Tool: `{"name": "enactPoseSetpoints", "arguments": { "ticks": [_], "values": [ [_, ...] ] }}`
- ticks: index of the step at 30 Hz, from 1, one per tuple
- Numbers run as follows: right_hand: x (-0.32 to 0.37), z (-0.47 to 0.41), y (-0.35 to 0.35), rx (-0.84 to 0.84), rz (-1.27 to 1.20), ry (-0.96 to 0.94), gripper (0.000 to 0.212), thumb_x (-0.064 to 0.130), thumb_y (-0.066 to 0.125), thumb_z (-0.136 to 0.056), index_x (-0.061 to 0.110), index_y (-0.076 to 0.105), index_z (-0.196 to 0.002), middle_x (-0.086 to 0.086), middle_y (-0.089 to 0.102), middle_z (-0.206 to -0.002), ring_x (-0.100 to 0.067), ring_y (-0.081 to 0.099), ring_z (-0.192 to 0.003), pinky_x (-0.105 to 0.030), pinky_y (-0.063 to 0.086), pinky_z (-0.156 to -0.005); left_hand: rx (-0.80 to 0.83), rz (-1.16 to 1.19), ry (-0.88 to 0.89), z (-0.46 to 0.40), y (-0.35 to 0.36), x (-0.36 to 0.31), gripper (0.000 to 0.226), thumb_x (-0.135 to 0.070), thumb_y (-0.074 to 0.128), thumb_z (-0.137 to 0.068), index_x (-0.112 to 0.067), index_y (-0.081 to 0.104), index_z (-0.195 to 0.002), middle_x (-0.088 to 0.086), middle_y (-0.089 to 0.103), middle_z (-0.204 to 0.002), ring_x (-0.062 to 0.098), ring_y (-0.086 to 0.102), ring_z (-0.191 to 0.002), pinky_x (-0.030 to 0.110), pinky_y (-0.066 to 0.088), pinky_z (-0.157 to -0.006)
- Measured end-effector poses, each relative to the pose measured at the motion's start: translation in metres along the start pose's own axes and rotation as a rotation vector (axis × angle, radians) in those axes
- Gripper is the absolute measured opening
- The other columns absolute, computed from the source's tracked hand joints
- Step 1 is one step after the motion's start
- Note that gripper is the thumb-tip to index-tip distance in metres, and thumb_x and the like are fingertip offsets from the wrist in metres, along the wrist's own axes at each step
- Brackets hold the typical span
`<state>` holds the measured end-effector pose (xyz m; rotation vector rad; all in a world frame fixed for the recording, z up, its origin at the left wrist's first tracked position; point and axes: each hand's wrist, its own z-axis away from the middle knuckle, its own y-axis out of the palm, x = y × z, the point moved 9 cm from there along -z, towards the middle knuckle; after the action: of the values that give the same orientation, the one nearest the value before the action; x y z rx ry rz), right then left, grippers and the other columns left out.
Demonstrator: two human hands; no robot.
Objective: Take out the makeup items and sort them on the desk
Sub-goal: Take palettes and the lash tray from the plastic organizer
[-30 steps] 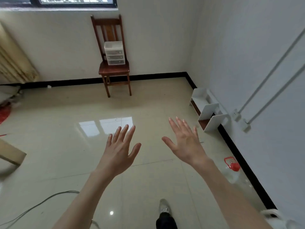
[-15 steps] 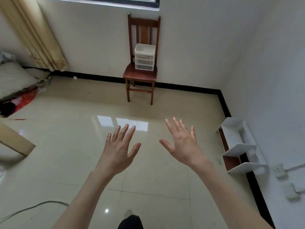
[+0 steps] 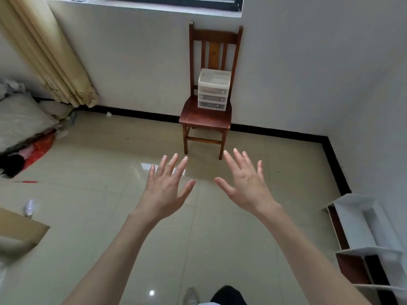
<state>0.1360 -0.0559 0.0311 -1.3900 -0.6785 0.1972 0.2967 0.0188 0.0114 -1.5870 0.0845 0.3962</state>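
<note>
A small translucent white drawer unit (image 3: 213, 89) with three drawers and an open top tray stands on the seat of a brown wooden chair (image 3: 206, 119) against the far wall. Dark small items show through the drawer fronts, too small to tell apart. My left hand (image 3: 166, 190) and my right hand (image 3: 247, 183) are raised in front of me over the floor, fingers spread and straight, holding nothing. Both hands are well short of the chair.
Shiny beige floor tiles (image 3: 110, 205) lie between me and the chair. A white shelf unit (image 3: 361, 238) lies on the floor at the right wall. A curtain (image 3: 50, 56), cushions and red clutter (image 3: 33, 137) fill the left. A wooden corner (image 3: 19, 230) juts in at lower left.
The view has swung left and moved closer to the chair, which now sits centred and larger. Both hands stay raised and spread, holding nothing.
</note>
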Motion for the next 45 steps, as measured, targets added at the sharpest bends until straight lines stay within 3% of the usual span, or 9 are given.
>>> {"name": "enactPoseSetpoints", "arguments": {
  "ticks": [8, 22, 38, 41, 45],
  "values": [
    [-0.043, -0.157, 0.002, 0.045, 0.004, 0.014, 0.071, 0.055, 0.038, -0.092, 0.029, 0.003, -0.149, -0.001, -0.001, -0.158, -0.017, -0.008, -0.145, -0.048, -0.01, -0.113, 0.05, -0.024, -0.016, -0.158, 0.017, 0.025, 0.065, -0.057, 0.02, -0.091, -0.032, -0.002, -0.147, -0.002, -0.003, -0.157, 0.017, -0.012, -0.143, 0.042, -0.003, -0.116],
    [-0.131, -0.438, -0.048, 0.036, 0.006, -0.029, 0.071, 0.053, 0.038, -0.093, 0.029, 0.003, -0.149, -0.001, -0.002, -0.158, -0.02, -0.008, -0.145, -0.047, -0.009, -0.114, -0.058, -0.035, -0.031, -0.458, -0.001, 0.028, 0.069, -0.056, 0.024, -0.09, -0.026, 0.001, -0.148, 0.003, -0.005, -0.156, 0.02, -0.01, -0.143, 0.044, -0.001, -0.116],
    [-0.207, -0.736, 0.037, 0.206, 0.018, 0.144, 0.071, 0.053, 0.036, -0.094, 0.028, 0.0, -0.149, -0.004, -0.003, -0.158, -0.021, -0.009, -0.145, -0.05, -0.006, -0.115, 0.202, 0.056, -0.083, -0.746, 0.099, 0.134, 0.068, -0.054, 0.027, -0.093, -0.026, -0.001, -0.148, 0.002, -0.004, -0.157, 0.019, -0.008, -0.143, 0.042, 0.002, -0.116],
    [-0.225, -0.779, 0.062, 0.236, -0.003, 0.179, 0.07, 0.053, 0.036, -0.094, 0.028, 0.001, -0.149, -0.004, -0.002, -0.158, -0.021, -0.008, -0.145, -0.049, -0.005, -0.115, 0.305, 0.163, -0.144, -0.789, 0.13, 0.15, 0.066, -0.052, 0.029, -0.094, -0.026, 0.002, -0.148, 0.001, -0.002, -0.157, 0.018, -0.006, -0.143, 0.041, 0.002, -0.117],
    [-0.257, -0.825, 0.1, 0.3, -0.025, 0.213, 0.066, 0.048, 0.036, -0.096, 0.026, 0.004, -0.15, -0.005, -0.001, -0.158, -0.022, -0.006, -0.145, -0.046, -0.002, -0.116, 0.476, 0.673, -0.4, -0.823, 0.193, 0.162, 0.064, -0.05, 0.037, -0.094, -0.026, 0.011, -0.148, 0.0, 0.008, -0.156, 0.013, 0.003, -0.143, 0.034, 0.008, -0.116]
  ]
}}
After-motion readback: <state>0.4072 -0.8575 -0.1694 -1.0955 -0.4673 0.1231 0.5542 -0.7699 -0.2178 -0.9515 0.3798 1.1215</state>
